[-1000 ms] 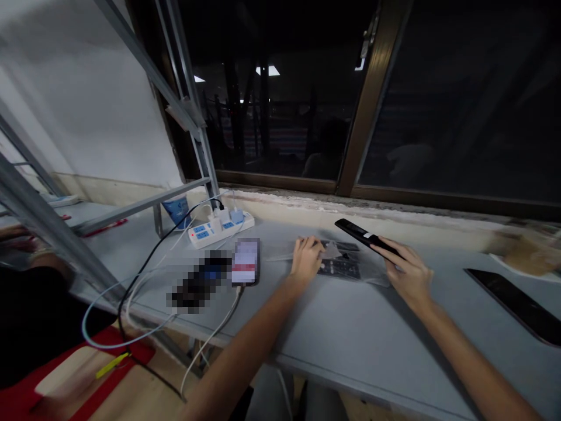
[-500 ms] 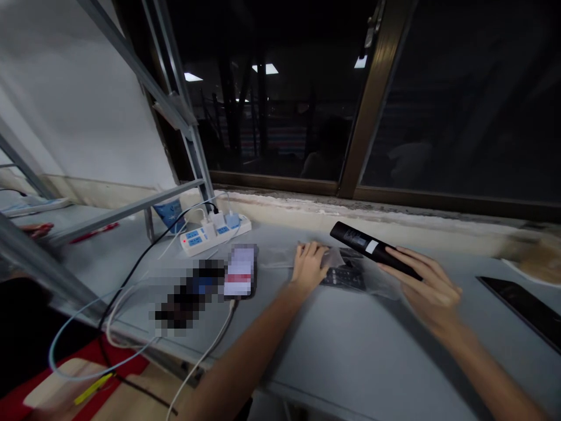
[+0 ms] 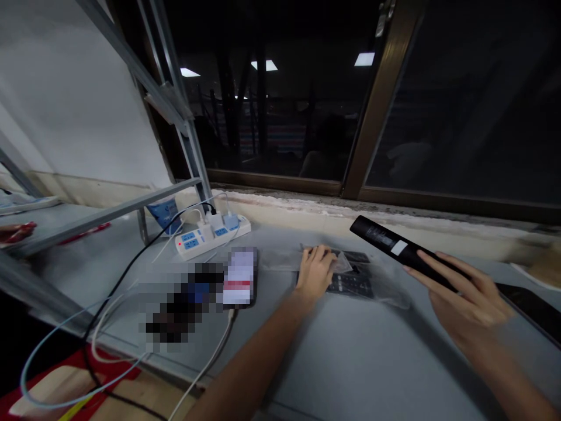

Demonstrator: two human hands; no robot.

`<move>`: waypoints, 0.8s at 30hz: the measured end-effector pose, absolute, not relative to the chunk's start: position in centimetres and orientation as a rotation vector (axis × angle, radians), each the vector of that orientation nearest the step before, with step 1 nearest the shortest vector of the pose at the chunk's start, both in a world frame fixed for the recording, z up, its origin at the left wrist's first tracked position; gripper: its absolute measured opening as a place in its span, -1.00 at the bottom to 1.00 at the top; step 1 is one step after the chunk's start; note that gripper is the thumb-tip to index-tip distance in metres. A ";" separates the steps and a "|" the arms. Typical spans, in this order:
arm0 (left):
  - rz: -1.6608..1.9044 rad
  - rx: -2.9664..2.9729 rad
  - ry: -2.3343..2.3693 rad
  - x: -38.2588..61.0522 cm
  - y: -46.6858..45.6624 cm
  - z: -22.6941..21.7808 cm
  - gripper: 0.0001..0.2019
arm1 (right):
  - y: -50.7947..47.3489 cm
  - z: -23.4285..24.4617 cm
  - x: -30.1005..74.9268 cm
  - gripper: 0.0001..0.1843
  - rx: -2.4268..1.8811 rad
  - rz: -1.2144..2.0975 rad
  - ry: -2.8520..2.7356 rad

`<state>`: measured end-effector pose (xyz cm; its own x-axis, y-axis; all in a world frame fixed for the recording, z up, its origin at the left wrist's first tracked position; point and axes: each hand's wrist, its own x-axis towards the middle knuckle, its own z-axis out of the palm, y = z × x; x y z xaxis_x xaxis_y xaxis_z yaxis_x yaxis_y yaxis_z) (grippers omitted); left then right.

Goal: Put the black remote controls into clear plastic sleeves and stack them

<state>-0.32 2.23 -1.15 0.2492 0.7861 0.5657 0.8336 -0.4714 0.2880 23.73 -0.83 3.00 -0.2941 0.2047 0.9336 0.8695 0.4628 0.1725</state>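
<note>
My right hand [image 3: 471,298] grips one end of a black remote control [image 3: 394,245], tilted above the table, its back with a white label towards me. The fingers lie along its edges. My left hand [image 3: 314,270] is closed over a clear plastic bag [image 3: 390,286] on the table, its curled fingertips pressing into the film. Another remote control with rows of buttons [image 3: 350,285] lies in or under that film beside my left hand; the crumpled plastic partly covers it. What lies beneath the left palm is hidden.
A lit phone [image 3: 239,278] with a white cable and a blurred-out dark object lie left of my left hand. Behind them is a white power strip [image 3: 214,234] with several plugs. A dark tablet-like slab [image 3: 532,310] lies at right. The window wall borders the back.
My right hand has moved right with the remote control, away from the plastic bag. My left hand stays on the bag, and the view has shifted slightly.
</note>
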 end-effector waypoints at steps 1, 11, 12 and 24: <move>-1.043 -2.426 -1.572 -0.3 2.3 -1.2 -0.89 | -0.8 3.0 23.7 -0.62 -0.907 -0.899 -1.748; -1.077 -2.455 -1.567 -0.4 2.4 -1.2 -0.90 | -0.5 2.7 22.7 -0.69 -0.758 -0.821 -1.760; -1.075 -2.456 -1.580 -0.4 2.4 -1.2 -0.91 | -0.4 2.6 22.7 -0.67 -0.759 -0.796 -1.785; -1.026 -2.544 -1.616 -0.4 2.2 -0.7 -0.77 | -0.4 2.8 21.7 -0.63 -1.083 -0.256 -1.318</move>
